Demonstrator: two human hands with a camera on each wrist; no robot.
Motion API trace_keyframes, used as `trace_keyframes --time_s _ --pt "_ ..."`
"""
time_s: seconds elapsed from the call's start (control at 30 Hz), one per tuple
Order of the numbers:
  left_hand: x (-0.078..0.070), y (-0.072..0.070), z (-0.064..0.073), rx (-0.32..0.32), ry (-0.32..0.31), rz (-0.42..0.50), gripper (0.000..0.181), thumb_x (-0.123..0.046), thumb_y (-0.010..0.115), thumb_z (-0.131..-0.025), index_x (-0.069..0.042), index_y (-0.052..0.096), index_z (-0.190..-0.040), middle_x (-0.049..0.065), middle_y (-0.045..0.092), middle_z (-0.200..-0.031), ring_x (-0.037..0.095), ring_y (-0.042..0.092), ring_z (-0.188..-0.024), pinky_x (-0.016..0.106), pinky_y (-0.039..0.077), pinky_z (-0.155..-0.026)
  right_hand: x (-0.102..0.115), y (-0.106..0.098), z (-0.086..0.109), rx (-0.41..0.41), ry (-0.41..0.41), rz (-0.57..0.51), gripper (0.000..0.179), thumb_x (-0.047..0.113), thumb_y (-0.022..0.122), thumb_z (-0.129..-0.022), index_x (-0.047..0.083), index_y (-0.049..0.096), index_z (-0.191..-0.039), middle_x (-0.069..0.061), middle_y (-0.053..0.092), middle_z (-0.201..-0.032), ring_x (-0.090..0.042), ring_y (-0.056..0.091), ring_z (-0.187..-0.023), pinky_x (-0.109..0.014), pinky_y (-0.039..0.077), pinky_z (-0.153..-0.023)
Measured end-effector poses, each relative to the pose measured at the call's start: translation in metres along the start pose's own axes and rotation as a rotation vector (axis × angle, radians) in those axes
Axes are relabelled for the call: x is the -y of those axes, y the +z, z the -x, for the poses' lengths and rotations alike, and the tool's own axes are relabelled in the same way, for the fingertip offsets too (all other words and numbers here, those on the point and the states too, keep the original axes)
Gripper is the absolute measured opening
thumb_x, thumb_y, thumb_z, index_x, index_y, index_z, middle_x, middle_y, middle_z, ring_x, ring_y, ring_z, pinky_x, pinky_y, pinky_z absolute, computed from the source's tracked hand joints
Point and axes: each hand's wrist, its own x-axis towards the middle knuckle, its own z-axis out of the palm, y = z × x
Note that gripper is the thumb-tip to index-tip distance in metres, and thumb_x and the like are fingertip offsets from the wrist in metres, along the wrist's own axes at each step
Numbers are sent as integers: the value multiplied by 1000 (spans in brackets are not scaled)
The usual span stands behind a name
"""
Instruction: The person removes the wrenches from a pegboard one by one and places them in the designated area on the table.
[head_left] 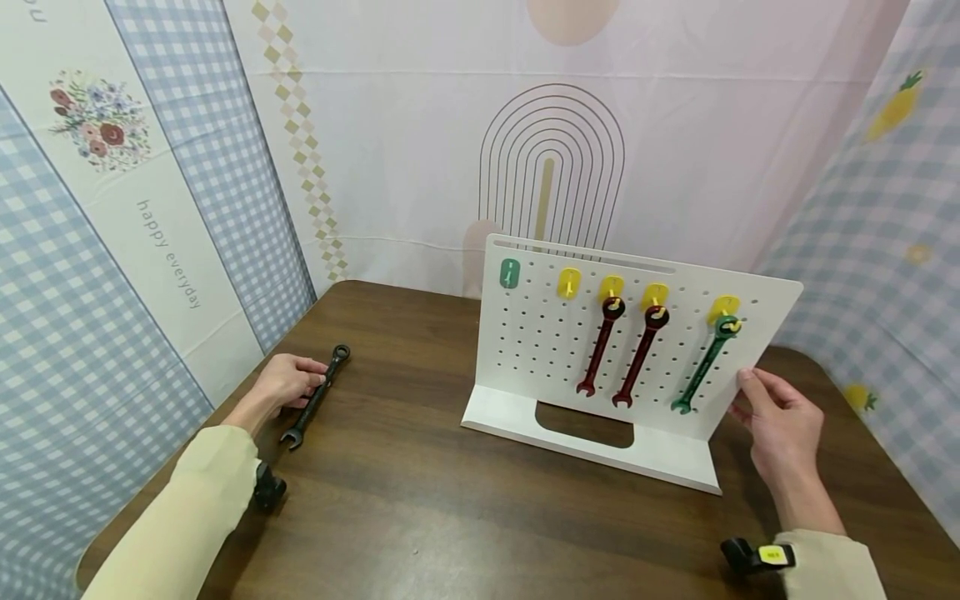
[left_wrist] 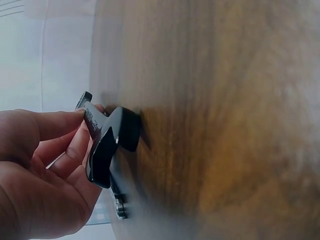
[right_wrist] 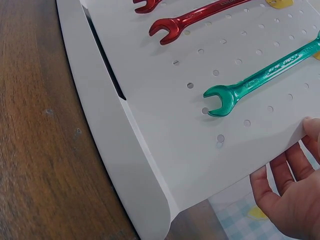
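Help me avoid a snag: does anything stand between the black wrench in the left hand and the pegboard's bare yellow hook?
Nothing visible does. Between the black wrench pinched in the left hand and the pegboard, only tabletop shows. The bare yellow hook is uncovered; the nearest red wrench hangs to its right.

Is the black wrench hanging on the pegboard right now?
No, the black combination wrench is pinched in the left grip, well apart from the white pegboard.
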Motion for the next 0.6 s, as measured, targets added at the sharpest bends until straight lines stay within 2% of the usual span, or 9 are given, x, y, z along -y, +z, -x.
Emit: trace_keyframes --time_s 0.17,0.27,0.6 --pt "-2 1 1 -17 22 -40 30 -7 57 -92 5 62 -120 2 61 -75 11 57 -67 29 55 -55 0 0 1 -2 1 -2 51 33 80 -74 11 68 -118 5 67 -101 -10 66 -80 -22 56 -58" --pt "-3 2 2 -31 32 -63 29 -7 58 -92 5 63 -118 3 62 -73 11 58 -65 29 55 -55 1 1 1 -10 0 7 50 34 80 -73 11 69 -116 6 67 -100 -9 66 -80 -22 56 -59" --pt "-6 4 8 -77 59 -190 27 -8 58 -92 3 66 -115 18 67 -99 15 60 -61 30 55 -54 1 -1 1 10 7 10 47 32 79 -75 11 70 -115 5 67 -97 -9 64 -76 -24 57 -59"
